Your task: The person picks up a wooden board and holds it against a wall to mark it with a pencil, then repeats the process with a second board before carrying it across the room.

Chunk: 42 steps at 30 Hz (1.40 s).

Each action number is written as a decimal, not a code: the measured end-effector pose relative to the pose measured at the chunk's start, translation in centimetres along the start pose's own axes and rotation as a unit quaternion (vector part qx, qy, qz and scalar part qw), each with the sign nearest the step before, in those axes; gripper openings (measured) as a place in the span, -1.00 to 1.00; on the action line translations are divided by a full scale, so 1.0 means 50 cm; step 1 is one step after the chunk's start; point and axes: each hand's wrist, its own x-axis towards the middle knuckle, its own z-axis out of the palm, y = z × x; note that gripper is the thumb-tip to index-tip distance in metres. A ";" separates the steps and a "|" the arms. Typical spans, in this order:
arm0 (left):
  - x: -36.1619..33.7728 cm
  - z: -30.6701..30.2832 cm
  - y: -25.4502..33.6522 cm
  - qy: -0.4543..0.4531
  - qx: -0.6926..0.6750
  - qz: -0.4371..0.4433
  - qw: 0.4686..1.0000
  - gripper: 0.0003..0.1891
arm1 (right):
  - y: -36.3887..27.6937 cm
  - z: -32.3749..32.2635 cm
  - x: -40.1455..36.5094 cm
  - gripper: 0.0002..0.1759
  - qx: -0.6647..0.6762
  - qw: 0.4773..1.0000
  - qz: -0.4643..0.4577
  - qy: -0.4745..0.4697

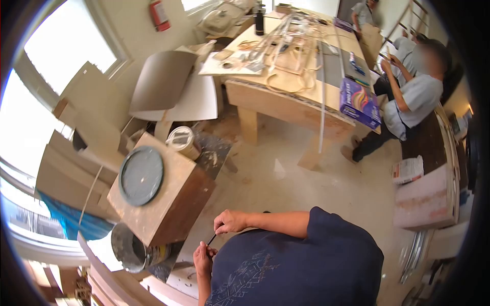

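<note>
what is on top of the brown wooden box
A round dark grey disc lies flat on the brown wooden box. The box top beneath the disc is covered. A white tape roll sits by its far corner, on it or behind, unclear.

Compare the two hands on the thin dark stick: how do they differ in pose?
The right hand pinches the upper end of the thin dark stick with its fingers pointing down; the left hand grips the lower end from below. The right hand reaches in from the right of the view; the left hand comes up from the bottom edge. Both are bare and closed on the stick.
</note>
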 end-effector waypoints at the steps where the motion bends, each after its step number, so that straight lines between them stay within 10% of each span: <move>1: 0.023 0.035 0.007 -0.015 0.017 -0.014 1.000 -0.64 | 0.014 -0.033 -0.018 -0.82 0.013 1.000 0.000 0.020; 14: 0.322 0.458 0.023 -0.300 0.261 -0.013 0.918 -0.88 | 0.133 -0.291 -0.393 -0.79 0.026 0.901 0.158 0.402; 25: 0.319 0.945 -0.057 -0.693 0.479 0.086 0.531 -0.73 | 0.056 -0.216 -0.606 -0.65 0.038 0.782 0.300 0.546; 36: 0.041 1.159 -0.354 -0.818 0.490 0.255 0.162 -0.55 | 0.143 -0.011 -0.797 -0.66 0.133 0.536 0.270 0.789; 42: -0.223 1.243 -0.493 -0.866 0.468 0.088 0.154 -0.61 | 0.105 0.093 -1.044 -0.73 0.091 0.454 0.340 0.819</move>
